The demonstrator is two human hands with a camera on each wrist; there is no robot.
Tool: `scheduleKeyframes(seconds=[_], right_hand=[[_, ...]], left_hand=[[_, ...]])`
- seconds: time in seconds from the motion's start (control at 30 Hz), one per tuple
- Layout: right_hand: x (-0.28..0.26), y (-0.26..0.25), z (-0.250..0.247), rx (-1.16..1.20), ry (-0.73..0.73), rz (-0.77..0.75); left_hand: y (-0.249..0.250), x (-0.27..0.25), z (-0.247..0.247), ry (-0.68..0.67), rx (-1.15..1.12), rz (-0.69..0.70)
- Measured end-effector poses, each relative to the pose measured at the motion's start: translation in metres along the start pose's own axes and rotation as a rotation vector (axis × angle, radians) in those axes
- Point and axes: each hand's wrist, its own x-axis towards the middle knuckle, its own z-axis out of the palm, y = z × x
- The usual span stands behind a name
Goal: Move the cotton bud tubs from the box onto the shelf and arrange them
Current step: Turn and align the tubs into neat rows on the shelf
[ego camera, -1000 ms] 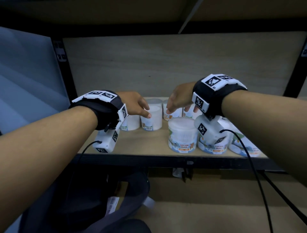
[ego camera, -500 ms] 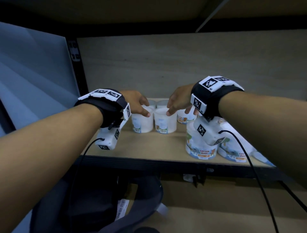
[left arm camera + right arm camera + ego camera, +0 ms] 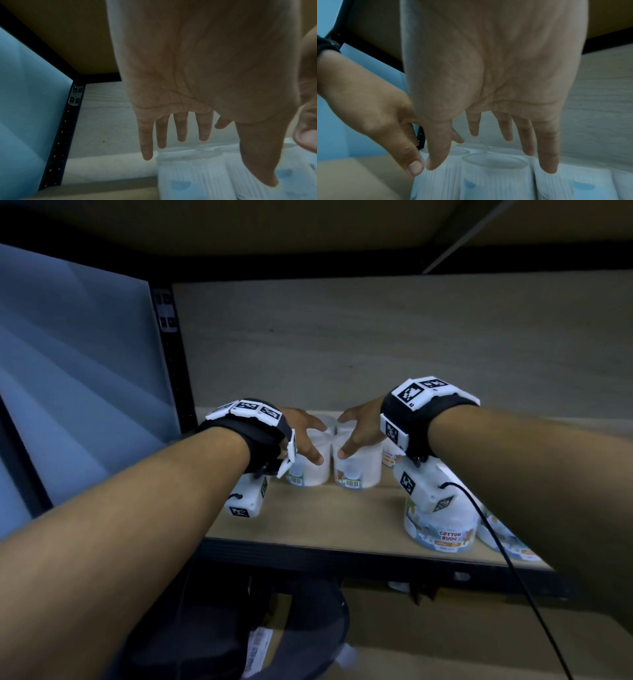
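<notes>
A: So, where were the hands?
B: Both reached into the shelf (image 3: 342,518); left hand (image 3: 301,436) over the left tub (image 3: 308,470), thumb tip against its front side; right hand (image 3: 359,428) over the right tub (image 3: 359,470), thumb on its front near the top.

A: Fingers?
B: Left fingers (image 3: 180,128) were straight and spread apart above the lids, nothing clamped; right fingers (image 3: 523,135) likewise straight and apart, hanging over the lids; whether the fingertips touched the lids, couldn't tell.

A: And the tubs?
B: Those two stood upright, just beside each other, barcodes facing front, toward the back of the shelf; more tubs sat behind them, count unclear; a front tub (image 3: 442,529) labelled COTTON BUDS stood at the front edge on the right, under the right wrist unit; another one (image 3: 507,542) just right of it, partly hidden by the arm.

A: Anything else?
B: Black upright post (image 3: 171,364) at the left; a dark bag (image 3: 239,628) lay below the shelf.
</notes>
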Motion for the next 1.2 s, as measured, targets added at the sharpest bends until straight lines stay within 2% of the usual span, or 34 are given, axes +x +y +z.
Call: scheduleKeyframes(seconds=[0.43,0.6,0.77,1.03,1.2], right_hand=[[0.019,-0.012,0.004,-0.124,-0.041,-0.066],[0.023,-0.009,0.009,-0.170,0.011,-0.096],[0.032,-0.001,0.010,-0.105,0.007,-0.133],[0.038,0.001,0.010,-0.080,0.010,-0.098],[0.044,0.004,0.006,-0.038,-0.040,-0.113]], left_hand=[[-0.004,0.020,0.010,-0.035,-0.041,-0.033],[-0.003,0.031,0.009,-0.009,-0.063,-0.023],[-0.006,0.038,0.008,0.001,-0.084,0.004],[-0.011,0.040,0.006,0.009,-0.110,0.016],[-0.012,0.036,0.008,0.035,-0.119,0.029]])
